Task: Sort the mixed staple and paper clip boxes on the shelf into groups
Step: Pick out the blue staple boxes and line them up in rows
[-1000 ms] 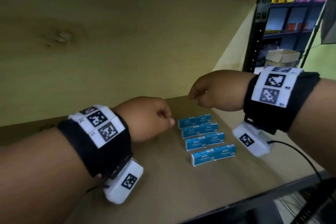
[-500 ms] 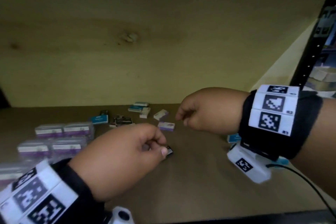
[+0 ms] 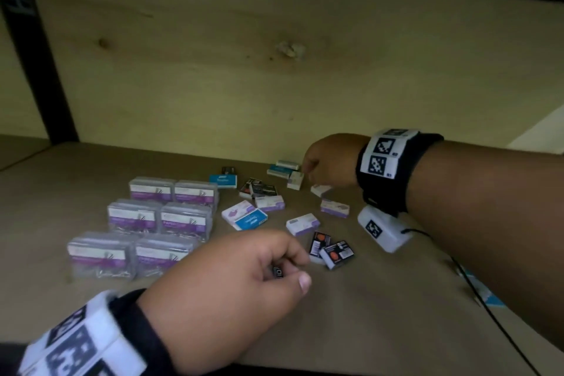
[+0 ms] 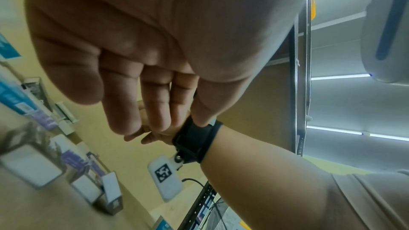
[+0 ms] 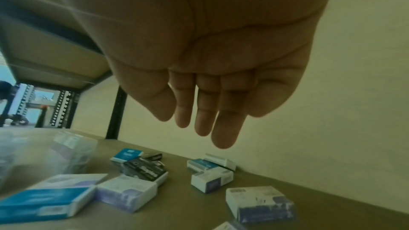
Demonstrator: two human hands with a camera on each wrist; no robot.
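Small boxes lie scattered on the brown shelf (image 3: 366, 299): blue ones (image 3: 251, 220), white-and-purple ones (image 3: 302, 224) and black ones with an orange dot (image 3: 335, 253). Several clear paper clip boxes (image 3: 161, 217) with purple labels stand grouped at the left. My left hand (image 3: 290, 268) is low in front and pinches a small black box (image 3: 277, 271) between thumb and fingers. My right hand (image 3: 309, 172) hovers over the white boxes (image 3: 295, 180) near the back wall. In the right wrist view its fingers (image 5: 199, 125) hang loose and hold nothing above a white-and-purple box (image 5: 212, 179).
A wooden back wall (image 3: 274, 85) closes the shelf, and a black upright post (image 3: 39, 55) stands at the far left. The right wrist camera's cable (image 3: 488, 308) trails across the shelf. A blue box (image 3: 491, 299) peeks out under my right forearm.
The view has swung left from the row of blue boxes to the mixed pile. My left hand has taken hold of a small black box. My right hand reached toward the back wall.
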